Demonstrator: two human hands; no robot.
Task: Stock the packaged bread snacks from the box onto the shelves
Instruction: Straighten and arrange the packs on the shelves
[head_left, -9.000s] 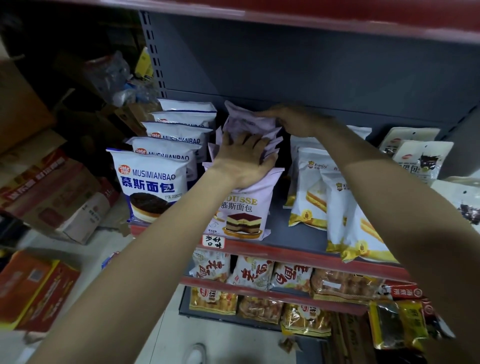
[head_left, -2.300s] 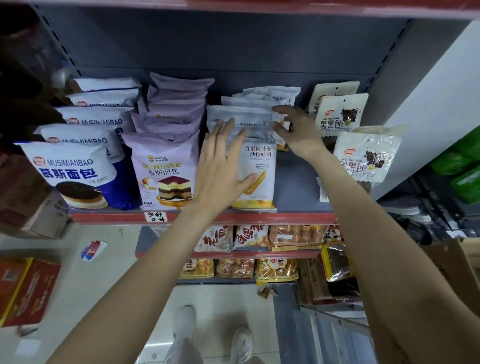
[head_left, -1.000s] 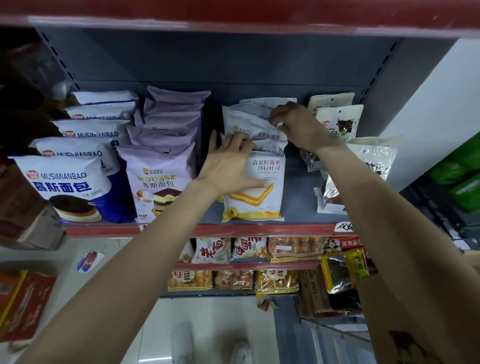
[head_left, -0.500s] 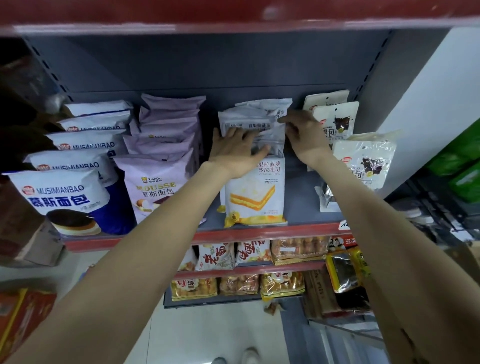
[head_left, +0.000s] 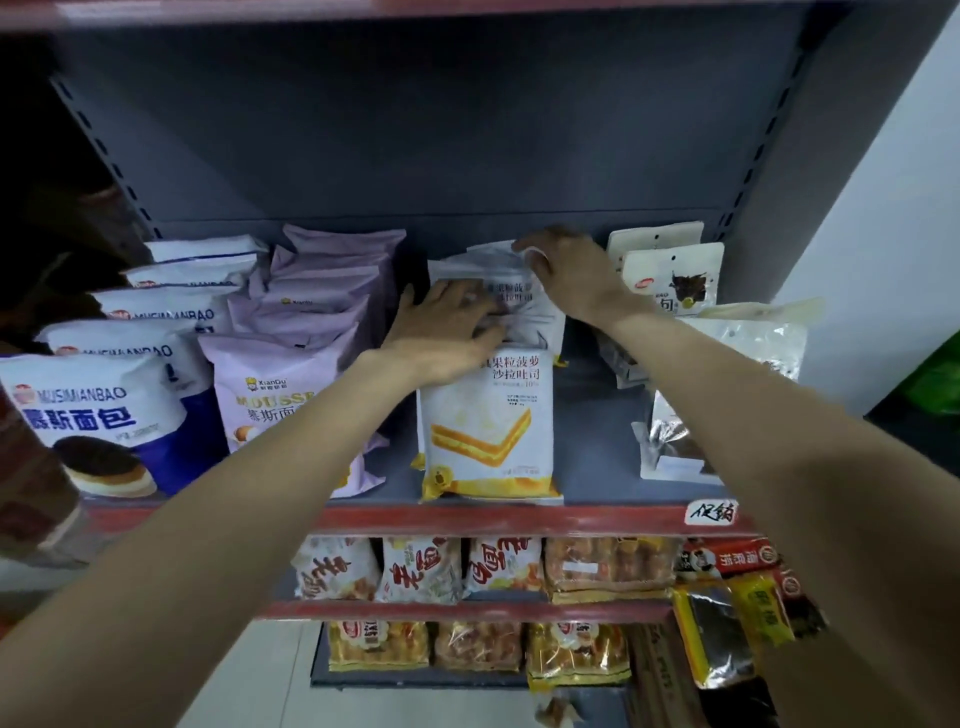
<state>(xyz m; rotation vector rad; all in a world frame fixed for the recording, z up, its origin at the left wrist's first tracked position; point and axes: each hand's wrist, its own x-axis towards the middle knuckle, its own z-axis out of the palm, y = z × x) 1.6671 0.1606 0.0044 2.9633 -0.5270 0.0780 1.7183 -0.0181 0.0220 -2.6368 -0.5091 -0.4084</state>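
My left hand (head_left: 447, 332) lies spread flat on the row of white toast packs (head_left: 488, 415), which runs front-to-back beneath both hands on the shelf (head_left: 519, 519); my right hand (head_left: 566, 275), nearer the rear, pinches the rearmost pack's top edge.

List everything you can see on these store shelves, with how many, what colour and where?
Mousse bread bags, white and blue: about five, top shelf left.
Purple mousse bags: about five, beside them.
Yellow sandwich toast bags: several, top shelf centre.
Dark-print white pouches: several, top shelf right.
Red shelf edge: one, with a handwritten tag.
Orange bread packs: many, two lower shelves.
Left hand: flat on toast bags.
Right hand: gripping a rear toast bag.
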